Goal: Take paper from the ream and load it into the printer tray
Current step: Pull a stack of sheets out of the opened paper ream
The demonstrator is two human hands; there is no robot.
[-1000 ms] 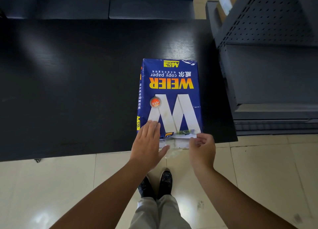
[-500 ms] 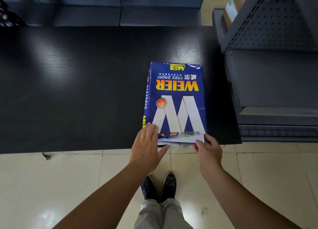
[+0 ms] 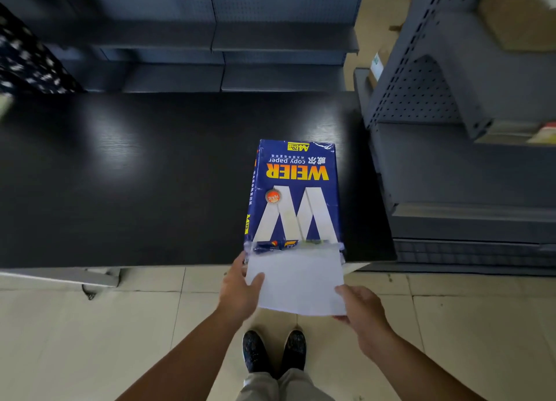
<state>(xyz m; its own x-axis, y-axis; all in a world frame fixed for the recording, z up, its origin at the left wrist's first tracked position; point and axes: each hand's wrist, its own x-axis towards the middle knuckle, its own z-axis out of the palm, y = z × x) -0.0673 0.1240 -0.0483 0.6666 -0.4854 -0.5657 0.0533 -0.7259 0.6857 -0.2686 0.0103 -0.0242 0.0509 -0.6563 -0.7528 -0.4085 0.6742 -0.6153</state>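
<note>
A blue ream (image 3: pixel 293 196) of copy paper lies on the black table (image 3: pixel 135 175), its torn near end at the table's front edge. A stack of white paper (image 3: pixel 296 280) sticks halfway out of that open end, over the floor. My left hand (image 3: pixel 239 289) grips the stack's left edge with the thumb on top. My right hand (image 3: pixel 359 310) holds its near right corner, thumb on top and fingers underneath. A grey machine (image 3: pixel 469 190) with a drawer front stands to the right of the table; I cannot tell whether it is the printer.
Grey metal shelving (image 3: pixel 210 39) runs along the far side of the table. A perforated grey rack (image 3: pixel 421 84) with cardboard boxes stands at the right. Pale floor tiles (image 3: pixel 90 340) and my two dark shoes (image 3: pixel 273 352) lie below the table edge.
Both hands moved from the ream's torn end to the paper and drew the white stack toward me, out of the wrapper. The view has pulled back from the table.
</note>
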